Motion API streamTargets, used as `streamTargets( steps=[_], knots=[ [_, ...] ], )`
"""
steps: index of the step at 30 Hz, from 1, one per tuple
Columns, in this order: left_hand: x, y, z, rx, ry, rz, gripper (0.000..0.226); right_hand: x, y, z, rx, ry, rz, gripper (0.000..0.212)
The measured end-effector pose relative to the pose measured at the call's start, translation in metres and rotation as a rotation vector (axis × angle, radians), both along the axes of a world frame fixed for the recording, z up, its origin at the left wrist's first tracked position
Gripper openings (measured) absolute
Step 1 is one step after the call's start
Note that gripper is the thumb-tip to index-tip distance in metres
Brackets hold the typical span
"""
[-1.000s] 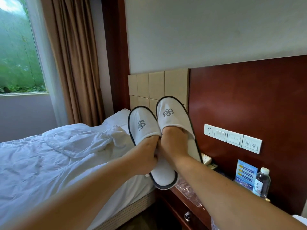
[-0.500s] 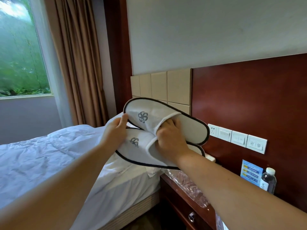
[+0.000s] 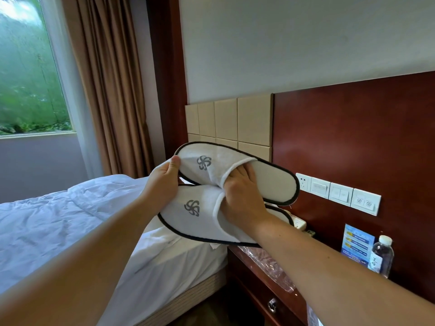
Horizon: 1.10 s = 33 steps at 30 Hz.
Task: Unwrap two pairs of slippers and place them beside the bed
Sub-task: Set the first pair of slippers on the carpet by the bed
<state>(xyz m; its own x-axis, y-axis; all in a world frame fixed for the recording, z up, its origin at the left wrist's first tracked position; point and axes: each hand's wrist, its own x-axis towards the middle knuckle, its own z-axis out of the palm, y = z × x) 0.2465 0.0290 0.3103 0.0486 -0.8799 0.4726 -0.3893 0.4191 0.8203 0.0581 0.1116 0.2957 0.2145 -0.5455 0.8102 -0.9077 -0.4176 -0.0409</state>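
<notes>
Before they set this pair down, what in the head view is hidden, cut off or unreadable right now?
- Floor beside the bed: cut off by the bottom edge and behind both forearms.
- Second pair of slippers: nowhere in view.
- Right hand fingertips: tucked inside the upper slipper and lower slipper.
- Blue card and water bottle label: print too small.
- Plastic wrap on the nightstand: partly behind the right forearm.

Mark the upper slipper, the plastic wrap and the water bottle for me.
upper slipper (image 3: 219, 161), head view, white toe cover
plastic wrap (image 3: 270, 264), head view, crumpled middle
water bottle (image 3: 381, 256), head view, clear body
</notes>
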Motion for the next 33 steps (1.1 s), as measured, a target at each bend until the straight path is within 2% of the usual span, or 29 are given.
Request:
streamTargets(
  steps=[7, 14, 17, 19, 21, 26, 33],
  knots=[
    [0.003, -0.011, -0.009, 0.089, 0.003, 0.005, 0.060, 0.000, 0.001, 0.006, 0.014, -0.117, 0.085, 0.039],
    [0.006, -0.015, -0.014, 0.102, 0.044, 0.004, 0.065, 0.004, 0.009, 0.014, 0.036, -0.181, 0.126, 0.030],
    [0.007, -0.016, -0.014, 0.101, 0.031, -0.006, 0.065, 0.006, 0.012, 0.016, 0.026, -0.236, 0.178, 0.016],
    [0.008, -0.018, -0.015, 0.101, 0.027, -0.015, 0.063, 0.007, 0.013, 0.016, 0.020, -0.327, 0.231, 0.048],
    [0.008, -0.019, -0.014, 0.079, 0.032, -0.022, 0.061, 0.007, 0.012, 0.015, 0.013, -0.368, 0.281, 0.067],
    [0.000, -0.018, -0.007, 0.045, 0.029, -0.027, 0.060, -0.004, 0.013, 0.017, 0.019, -0.387, 0.348, 0.068],
    [-0.008, -0.019, -0.013, 0.108, 0.033, -0.026, 0.060, -0.008, 0.021, 0.025, 0.065, -0.345, 0.293, 0.071]
  ],
)
